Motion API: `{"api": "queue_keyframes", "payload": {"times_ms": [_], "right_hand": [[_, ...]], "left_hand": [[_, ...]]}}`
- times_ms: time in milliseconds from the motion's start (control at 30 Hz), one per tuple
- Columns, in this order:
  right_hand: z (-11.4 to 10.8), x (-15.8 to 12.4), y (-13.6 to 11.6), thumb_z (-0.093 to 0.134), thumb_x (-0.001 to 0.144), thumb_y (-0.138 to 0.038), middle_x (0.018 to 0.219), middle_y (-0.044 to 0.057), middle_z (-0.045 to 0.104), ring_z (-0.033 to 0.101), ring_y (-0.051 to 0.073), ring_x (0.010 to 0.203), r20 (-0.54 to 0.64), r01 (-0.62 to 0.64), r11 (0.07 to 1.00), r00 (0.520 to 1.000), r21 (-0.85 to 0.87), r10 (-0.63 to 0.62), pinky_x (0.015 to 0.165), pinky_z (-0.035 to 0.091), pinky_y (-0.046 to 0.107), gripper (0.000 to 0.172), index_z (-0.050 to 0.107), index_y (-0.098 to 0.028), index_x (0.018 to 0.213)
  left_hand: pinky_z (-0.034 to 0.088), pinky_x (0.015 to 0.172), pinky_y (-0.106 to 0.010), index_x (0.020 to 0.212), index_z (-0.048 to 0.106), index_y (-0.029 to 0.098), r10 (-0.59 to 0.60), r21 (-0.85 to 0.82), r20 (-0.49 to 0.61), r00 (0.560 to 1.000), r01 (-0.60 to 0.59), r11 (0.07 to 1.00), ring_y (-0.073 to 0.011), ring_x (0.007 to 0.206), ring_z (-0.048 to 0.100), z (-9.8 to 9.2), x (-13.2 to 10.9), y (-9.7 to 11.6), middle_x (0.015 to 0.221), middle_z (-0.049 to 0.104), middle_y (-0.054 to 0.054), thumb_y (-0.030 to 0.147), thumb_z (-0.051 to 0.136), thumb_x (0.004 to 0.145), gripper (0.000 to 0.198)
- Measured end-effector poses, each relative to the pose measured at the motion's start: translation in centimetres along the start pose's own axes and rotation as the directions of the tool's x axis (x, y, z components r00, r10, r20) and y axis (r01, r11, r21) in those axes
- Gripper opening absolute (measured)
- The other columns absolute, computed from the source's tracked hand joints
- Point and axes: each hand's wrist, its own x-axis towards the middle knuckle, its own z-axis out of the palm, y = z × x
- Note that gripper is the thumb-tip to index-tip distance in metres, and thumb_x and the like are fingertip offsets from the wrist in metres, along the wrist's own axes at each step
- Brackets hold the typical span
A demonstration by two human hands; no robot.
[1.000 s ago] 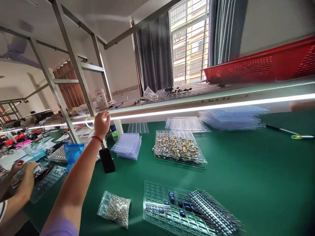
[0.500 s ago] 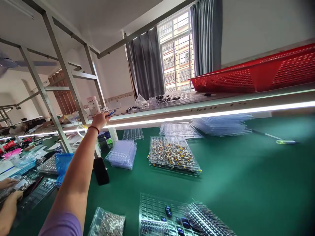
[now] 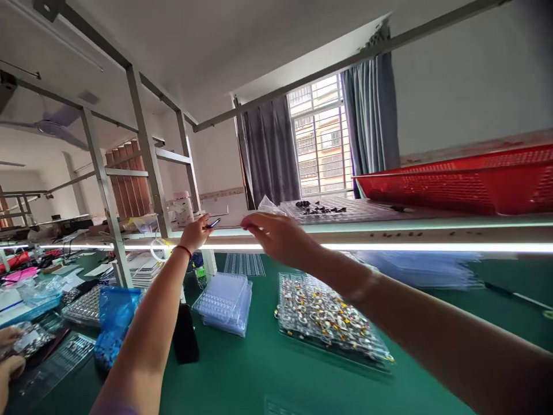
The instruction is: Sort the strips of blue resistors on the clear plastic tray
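At the shelf's front edge, my left hand (image 3: 195, 233) is closed around a slim blue pen (image 3: 213, 223); its fingers are partly hidden. Beside that hand stands a pale speckled bottle with a pink lid (image 3: 182, 208). My right hand (image 3: 274, 233) reaches over the shelf edge, blurred, its fingers loosely bent and apart with nothing visible in them. Just behind it lies a clear plastic bag (image 3: 268, 204). Any small object under the right hand is hidden.
Below, on the green table (image 3: 233, 374), are stacked clear trays (image 3: 224, 302), a black phone (image 3: 185, 334) and a tray of small white-and-yellow parts (image 3: 330, 317). A red basket (image 3: 453, 187) sits on the shelf. A co-worker's hands (image 3: 11, 351) handle a bag at far left.
My right arm has come in from the right and its hand is now at the shelf. My left hand stays by the bottle with the pen. The view has tilted up.
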Motion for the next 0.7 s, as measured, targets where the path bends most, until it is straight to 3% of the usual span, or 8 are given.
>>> {"api": "queue_keyframes", "payload": {"times_ms": [67, 133, 233, 367, 467, 600, 700], "right_hand": [[1.9, 5.1, -0.5, 0.056, 0.094, -0.012, 0.113, 0.010, 0.064, 0.059, 0.023, 0.107, 0.135, 0.008, 0.996, 0.991, -0.093, 0.004, 0.093, 0.048, 0.042, 0.023, 0.061, -0.012, 0.116], [4.3, 9.6, -0.5, 0.059, 0.093, -0.014, 0.108, 0.011, 0.065, 0.060, 0.023, 0.104, 0.244, 0.002, 0.986, 0.969, -0.165, 0.039, 0.093, 0.049, 0.043, 0.017, 0.065, -0.011, 0.109], [7.6, 13.6, 0.2, 0.062, 0.093, -0.024, 0.105, 0.008, 0.066, 0.063, 0.021, 0.097, 0.353, -0.011, 0.973, 0.931, -0.230, 0.094, 0.088, 0.051, 0.042, 0.015, 0.065, -0.012, 0.102], [9.4, 14.6, 1.6, 0.063, 0.093, -0.026, 0.102, 0.007, 0.065, 0.063, 0.021, 0.095, 0.410, -0.019, 0.972, 0.905, -0.233, 0.116, 0.088, 0.051, 0.042, 0.016, 0.065, -0.011, 0.097], [9.6, 14.5, 2.3, 0.062, 0.093, -0.026, 0.107, 0.007, 0.063, 0.061, 0.022, 0.099, 0.374, -0.064, 0.979, 0.918, -0.193, 0.133, 0.091, 0.049, 0.044, 0.017, 0.064, -0.013, 0.103], [9.9, 14.7, 2.9, 0.059, 0.094, -0.030, 0.110, 0.008, 0.060, 0.060, 0.022, 0.095, 0.239, -0.264, 0.958, 0.929, -0.109, 0.283, 0.085, 0.051, 0.042, 0.027, 0.057, -0.014, 0.116], [10.3, 15.0, 3.0, 0.055, 0.097, -0.034, 0.096, 0.006, 0.062, 0.062, 0.018, 0.079, 0.183, -0.449, 0.894, 0.879, 0.005, 0.440, 0.073, 0.053, 0.036, 0.027, 0.057, -0.013, 0.114]], "left_hand": [[0.046, 0.097, -0.028, 0.140, 0.038, 0.020, -0.002, 0.000, -0.037, 0.999, 0.002, 1.000, -0.0177, 0.108, 0.064, 0.1, -0.5, -0.1, 0.116, 0.070, -0.005, 0.023, 0.058, 0.087, 0.057], [0.038, 0.107, -0.038, 0.140, 0.036, 0.020, -0.014, 0.017, -0.080, 0.997, 0.016, 1.000, -0.0206, 0.115, 0.060, 0.1, -1.0, -0.2, 0.120, 0.068, -0.007, 0.024, 0.057, 0.087, 0.057], [0.023, 0.114, -0.052, 0.135, 0.040, 0.018, -0.031, 0.051, -0.105, 0.994, 0.037, 0.998, -0.0261, 0.118, 0.058, 0.0, -1.6, -0.8, 0.116, 0.069, -0.010, 0.024, 0.054, 0.087, 0.051], [0.019, 0.115, -0.053, 0.130, 0.043, 0.020, -0.004, 0.067, -0.071, 0.998, 0.009, 0.998, -0.0238, 0.111, 0.062, 0.0, -2.1, -2.0, 0.111, 0.072, -0.007, 0.010, 0.043, 0.085, 0.046], [0.016, 0.117, -0.052, 0.131, 0.041, 0.021, 0.018, 0.057, -0.060, 0.998, -0.015, 0.998, -0.0218, 0.113, 0.061, 0.1, -2.3, -2.6, 0.113, 0.071, -0.006, 0.007, 0.037, 0.086, 0.047], [0.015, 0.117, -0.052, 0.133, 0.036, 0.022, 0.021, 0.030, -0.061, 0.998, -0.019, 0.999, -0.0190, 0.114, 0.060, 0.4, -2.5, -2.9, 0.115, 0.071, -0.004, 0.010, 0.033, 0.089, 0.046], [0.017, 0.117, -0.053, 0.135, 0.034, 0.023, 0.010, 0.024, -0.061, 0.998, -0.009, 1.000, -0.0196, 0.116, 0.059, 0.5, -2.6, -2.9, 0.116, 0.070, -0.004, 0.011, 0.034, 0.090, 0.047]]}}
